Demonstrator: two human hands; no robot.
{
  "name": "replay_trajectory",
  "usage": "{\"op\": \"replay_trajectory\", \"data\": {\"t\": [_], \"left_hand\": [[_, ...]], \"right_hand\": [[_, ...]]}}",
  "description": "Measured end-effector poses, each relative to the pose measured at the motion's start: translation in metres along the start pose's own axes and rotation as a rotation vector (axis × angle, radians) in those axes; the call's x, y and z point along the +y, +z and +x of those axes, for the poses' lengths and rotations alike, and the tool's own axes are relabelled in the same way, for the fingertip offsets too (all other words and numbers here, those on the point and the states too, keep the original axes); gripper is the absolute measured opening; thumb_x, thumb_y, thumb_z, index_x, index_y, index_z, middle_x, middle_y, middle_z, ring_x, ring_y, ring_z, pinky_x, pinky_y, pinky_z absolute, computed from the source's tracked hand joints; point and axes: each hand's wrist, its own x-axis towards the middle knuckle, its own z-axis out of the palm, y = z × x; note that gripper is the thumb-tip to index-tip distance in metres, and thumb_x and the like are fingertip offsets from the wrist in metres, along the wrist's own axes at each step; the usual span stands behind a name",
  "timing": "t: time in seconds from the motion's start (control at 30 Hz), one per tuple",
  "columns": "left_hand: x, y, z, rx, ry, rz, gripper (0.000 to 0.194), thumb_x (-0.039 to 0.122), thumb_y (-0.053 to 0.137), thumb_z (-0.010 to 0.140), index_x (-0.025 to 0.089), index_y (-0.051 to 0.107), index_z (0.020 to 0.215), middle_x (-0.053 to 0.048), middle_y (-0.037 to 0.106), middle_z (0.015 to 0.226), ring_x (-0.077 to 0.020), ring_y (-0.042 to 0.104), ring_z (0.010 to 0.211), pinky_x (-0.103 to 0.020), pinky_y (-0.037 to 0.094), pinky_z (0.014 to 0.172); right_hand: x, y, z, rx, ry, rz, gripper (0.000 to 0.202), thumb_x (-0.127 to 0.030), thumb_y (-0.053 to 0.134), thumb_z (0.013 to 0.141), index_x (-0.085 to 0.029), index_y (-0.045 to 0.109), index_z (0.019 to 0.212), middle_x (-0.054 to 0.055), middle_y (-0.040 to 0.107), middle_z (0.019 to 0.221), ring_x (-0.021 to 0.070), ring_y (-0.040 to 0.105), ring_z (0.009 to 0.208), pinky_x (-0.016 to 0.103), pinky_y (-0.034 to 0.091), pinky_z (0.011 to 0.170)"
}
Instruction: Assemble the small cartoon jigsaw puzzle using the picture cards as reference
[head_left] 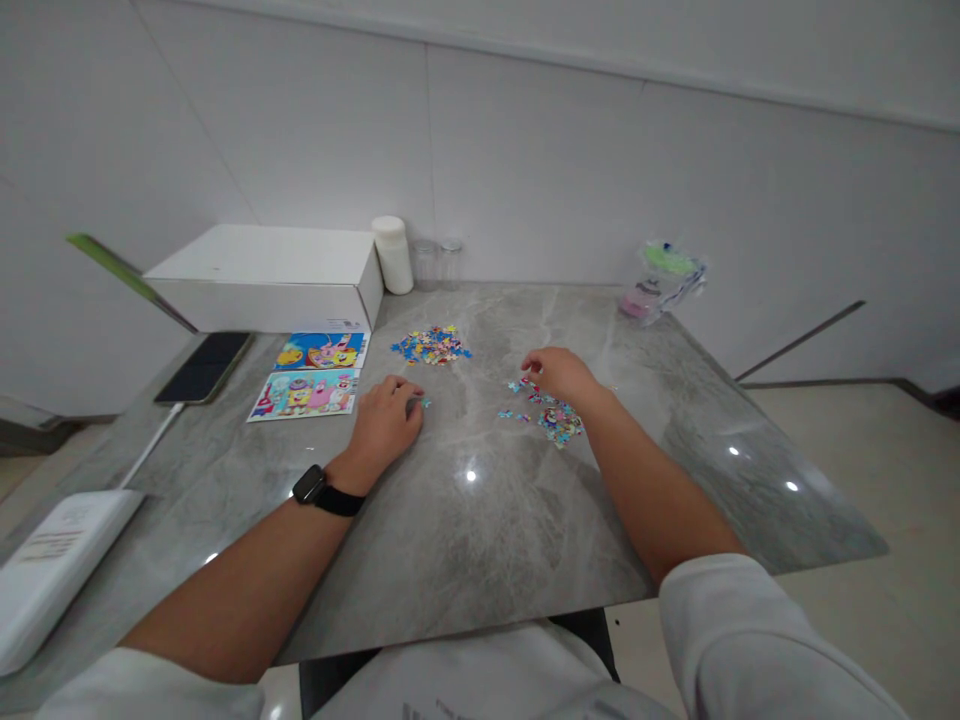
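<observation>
My left hand [386, 420] rests on the table left of centre, wearing a black watch [311, 485]. Its fingers are curled, and a small light-blue jigsaw piece [427, 403] shows at the thumb and forefinger. Over a loose spread of jigsaw pieces [561, 424], my right hand [559, 372] has its thumb and fingers drawn together in a pinch; whatever lies between the tips is too small to make out. Several more pieces lie just under and left of that hand. A denser pile of blue, yellow and pink jigsaw pieces [433, 346] sits farther back, between the hands.
Two cartoon picture cards [307, 394] lie beyond my left forearm. Left of them, a phone [206, 367] is cabled to a white device [64, 560]. Along the back stand a white box [262, 305], a white bottle [394, 256] and two clear jars [450, 265]. A plastic bag [660, 282] lies back right.
</observation>
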Motion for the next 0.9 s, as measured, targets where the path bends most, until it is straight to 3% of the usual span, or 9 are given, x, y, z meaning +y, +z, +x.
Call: {"op": "replay_trajectory", "data": {"t": [0.27,0.5,0.63,0.77,0.9], "left_hand": [[0.003,-0.003,0.000,0.081,0.066,-0.134,0.024,0.021,0.059,0.089,0.022,0.072,0.108,-0.009,0.065,0.113,-0.0262,0.065,0.108,-0.044,0.053,0.101],[0.007,-0.005,-0.001,0.037,0.030,-0.172,0.023,0.022,0.060,0.089,0.023,0.072,0.108,-0.008,0.066,0.114,-0.0259,0.065,0.112,-0.043,0.054,0.104],[0.006,-0.004,-0.001,0.034,0.037,-0.196,0.021,0.022,0.061,0.089,0.023,0.073,0.107,-0.008,0.066,0.113,-0.0253,0.065,0.111,-0.043,0.053,0.104],[0.004,-0.003,-0.001,0.047,0.032,-0.194,0.022,0.023,0.062,0.089,0.022,0.073,0.108,-0.009,0.066,0.114,-0.0260,0.065,0.112,-0.043,0.053,0.103],[0.003,-0.003,-0.001,0.028,0.009,-0.164,0.024,0.016,0.060,0.089,0.022,0.072,0.108,-0.008,0.067,0.114,-0.0262,0.065,0.112,-0.044,0.053,0.102]], "right_hand": [[-0.017,0.018,-0.004,-0.103,-0.053,-0.184,0.028,-0.033,0.071,0.093,-0.024,0.078,0.119,0.013,0.074,0.123,0.0272,0.069,0.109,0.032,0.050,0.089],[-0.027,0.030,-0.006,-0.066,-0.210,-0.144,0.029,-0.011,0.062,0.093,-0.022,0.080,0.113,0.013,0.073,0.117,0.0258,0.068,0.109,0.032,0.049,0.094],[-0.040,0.032,-0.008,-0.077,-0.370,-0.100,0.032,-0.011,0.057,0.096,-0.022,0.079,0.117,0.011,0.072,0.118,0.0232,0.066,0.114,0.030,0.047,0.100],[-0.047,0.028,-0.015,0.021,-0.272,-0.088,0.029,-0.018,0.057,0.100,-0.021,0.076,0.122,0.012,0.073,0.123,0.0249,0.066,0.115,0.033,0.047,0.101],[-0.048,0.028,-0.019,-0.012,-0.193,-0.130,0.025,-0.031,0.063,0.100,-0.020,0.077,0.117,0.015,0.073,0.119,0.0276,0.068,0.110,0.033,0.049,0.093]]}}
